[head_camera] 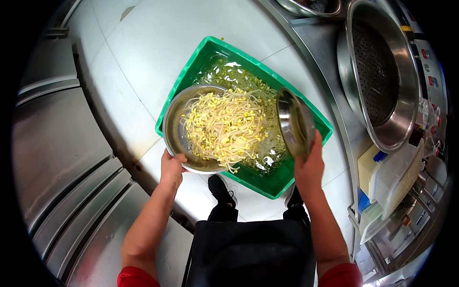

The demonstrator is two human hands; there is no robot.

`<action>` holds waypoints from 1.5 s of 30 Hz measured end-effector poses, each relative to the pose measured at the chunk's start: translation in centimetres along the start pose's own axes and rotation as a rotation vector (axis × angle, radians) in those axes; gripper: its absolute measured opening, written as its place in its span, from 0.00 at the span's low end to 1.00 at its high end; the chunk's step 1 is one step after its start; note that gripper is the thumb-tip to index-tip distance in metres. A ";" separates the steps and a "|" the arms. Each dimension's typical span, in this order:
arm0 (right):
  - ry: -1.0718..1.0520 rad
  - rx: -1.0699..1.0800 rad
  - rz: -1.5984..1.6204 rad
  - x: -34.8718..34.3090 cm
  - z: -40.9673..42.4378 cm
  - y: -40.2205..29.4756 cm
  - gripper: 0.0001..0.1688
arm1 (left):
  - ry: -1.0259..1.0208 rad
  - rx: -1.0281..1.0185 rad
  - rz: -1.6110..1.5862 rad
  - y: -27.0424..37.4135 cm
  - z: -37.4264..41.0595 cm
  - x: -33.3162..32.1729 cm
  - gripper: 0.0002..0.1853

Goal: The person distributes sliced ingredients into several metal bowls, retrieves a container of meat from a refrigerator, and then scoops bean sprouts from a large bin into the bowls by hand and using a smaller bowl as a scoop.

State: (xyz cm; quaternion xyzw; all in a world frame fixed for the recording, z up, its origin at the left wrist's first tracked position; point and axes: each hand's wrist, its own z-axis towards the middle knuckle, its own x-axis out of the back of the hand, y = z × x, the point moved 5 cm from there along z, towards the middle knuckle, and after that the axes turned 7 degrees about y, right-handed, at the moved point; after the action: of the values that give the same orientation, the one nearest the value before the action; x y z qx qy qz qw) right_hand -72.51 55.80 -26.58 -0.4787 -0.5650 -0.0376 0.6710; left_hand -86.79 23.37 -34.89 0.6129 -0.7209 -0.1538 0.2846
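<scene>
My left hand [173,165] grips the rim of a steel bowl [175,125], which is tilted over a green plastic tub [281,184]. A tangled heap of soybean sprouts [226,129] with yellow heads fills the bowl's right side and hangs past its edge. In my right hand [311,161] is a second steel bowl [296,123], tipped on its side over the right of the tub. Water [233,73] with more sprouts floating in it lies in the tub, glinting with reflections. The bowl of sprouts hides part of the tub's left side.
The tub rests on a pale tiled floor [143,46] before my shoes [220,190]. Along the left run stainless steel cabinets [61,132]. At right, a steel counter [319,46] holds a large perforated basin [380,75]; cutting boards [391,175] and a plastic basket [373,217] stand below it.
</scene>
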 end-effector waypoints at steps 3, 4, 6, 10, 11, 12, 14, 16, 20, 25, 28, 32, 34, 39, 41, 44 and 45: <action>-0.151 -0.067 -0.056 -3.0 -0.7 -4.4 0.29 | 0.068 -0.028 -0.002 -0.5 -2.6 0.8 0.25; -0.146 0.115 -0.201 -4.2 -2.1 -6.9 0.29 | 0.102 -0.008 -0.027 -0.7 -3.6 0.8 0.24; -0.086 0.392 -0.393 -5.7 -4.9 -10.8 0.29 | 0.150 0.049 -0.075 -2.3 -5.9 1.6 0.23; -0.152 0.548 -0.320 -6.6 -9.2 -14.0 0.28 | 0.212 0.129 -0.194 -5.3 -9.3 2.8 0.20; -0.173 0.606 -0.328 -6.9 -10.1 -14.6 0.28 | 0.226 0.130 -0.238 -5.3 -9.9 2.6 0.18; -0.148 0.664 -0.345 -7.0 -10.9 -15.0 0.28 | 0.192 0.116 -0.245 -5.4 -10.2 2.5 0.17; -0.135 0.626 -0.322 -7.0 -10.9 -14.7 0.27 | 0.187 0.112 -0.269 -5.8 -10.2 2.6 0.17; -0.200 0.527 -0.276 -5.9 -9.9 -14.3 0.27 | 0.219 0.096 -0.286 -7.4 -10.1 3.4 0.18; -0.204 0.386 -0.083 0.8 -5.8 -11.5 0.28 | 0.257 0.120 -0.360 -11.0 -11.1 6.2 0.20; 0.006 0.483 -0.179 -2.2 3.2 -3.0 0.29 | 0.251 0.091 -0.396 -13.1 -10.8 7.1 0.20; -0.091 0.693 -0.506 -9.2 8.2 -0.3 0.28 | 0.225 0.109 -0.405 -13.8 -10.5 7.3 0.22; -0.076 0.820 -0.692 -17.0 10.2 1.8 0.27 | 0.224 0.190 -0.401 -14.2 -10.3 7.2 0.25; -0.064 0.815 -0.648 -19.3 11.0 3.6 0.26 | 0.210 0.220 -0.407 -14.4 -10.0 7.2 0.26; -0.294 0.901 -0.534 -19.5 11.2 4.4 0.18 | 0.194 0.250 -0.442 -14.7 -9.8 7.4 0.27; -0.471 0.866 -0.581 -19.5 10.3 5.9 0.15 | 0.160 0.249 -0.389 -15.6 -9.4 7.7 0.31; -0.689 0.685 -0.613 -19.6 8.5 6.8 0.12 | 0.135 0.274 -0.379 -16.1 -9.2 8.0 0.30; -0.752 0.601 -0.618 -19.4 7.9 7.1 0.12 | 0.143 0.270 -0.392 -16.0 -9.3 7.9 0.30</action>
State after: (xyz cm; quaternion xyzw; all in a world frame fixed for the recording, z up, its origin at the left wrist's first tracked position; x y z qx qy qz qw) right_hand -80.98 55.51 -46.98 -0.0599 -0.8644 0.1033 0.4884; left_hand -69.18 13.70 -34.97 0.7829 -0.5801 -0.0648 0.2151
